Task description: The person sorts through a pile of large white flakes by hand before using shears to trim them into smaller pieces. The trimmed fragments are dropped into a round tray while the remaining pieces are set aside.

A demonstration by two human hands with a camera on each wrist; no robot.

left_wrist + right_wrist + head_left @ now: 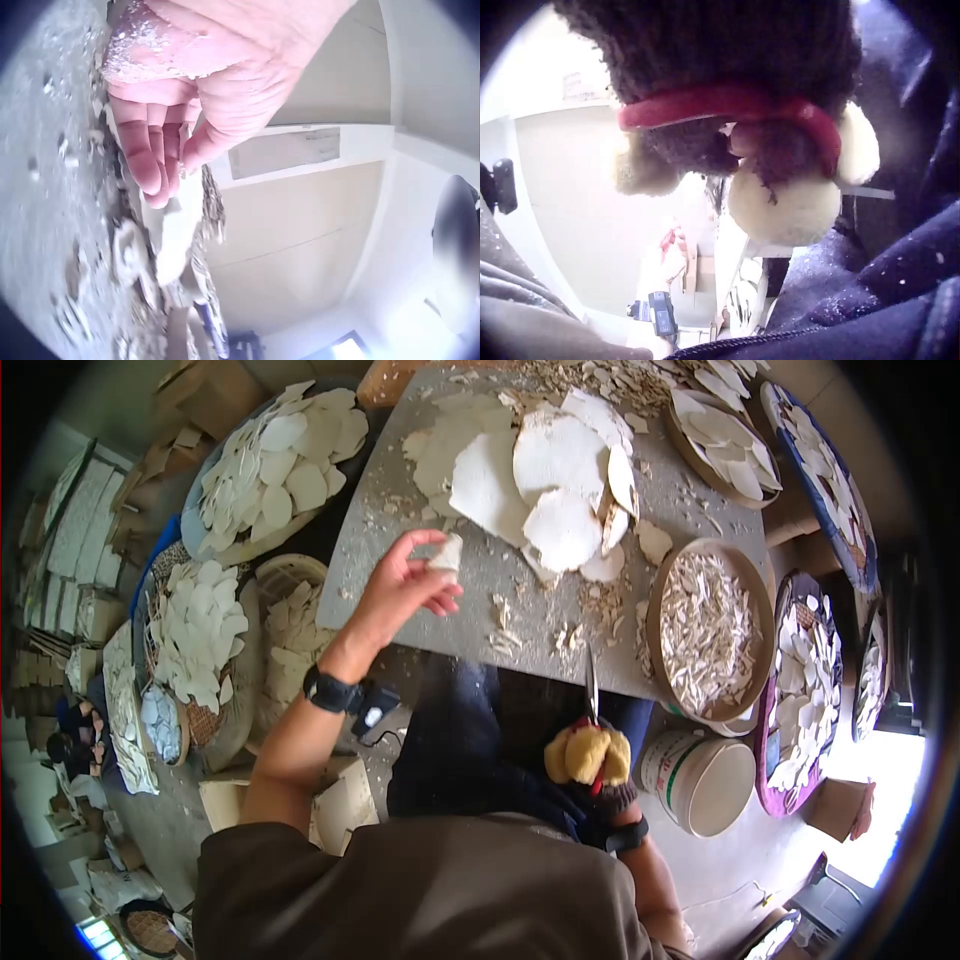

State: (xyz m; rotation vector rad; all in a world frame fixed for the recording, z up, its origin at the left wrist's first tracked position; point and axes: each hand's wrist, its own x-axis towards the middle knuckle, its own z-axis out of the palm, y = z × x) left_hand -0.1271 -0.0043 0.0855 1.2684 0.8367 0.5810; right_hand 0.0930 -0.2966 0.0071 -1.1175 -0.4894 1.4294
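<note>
Over the near left part of the grey table (370, 560), my bare left hand (400, 585) pinches a small off-white piece (448, 552) between thumb and fingers. Its thumb and fingertips come together in the left wrist view, where pale dust coats the palm edge. My right hand (588, 755) wears a dark knit glove with yellow fingertips and grips scissors (592, 685) by red handles (727, 103). The blades point away from me at the table's front edge. Large flat white slices (560, 470) lie stacked beyond the left hand.
A round tray (660, 595) of thin white strips stands on the right of the table. White buckets (715, 785) stand below it. Baskets of pale slices (275, 465) line the left, and more trays (800, 690) the right. Crumbs (505, 615) litter the tabletop.
</note>
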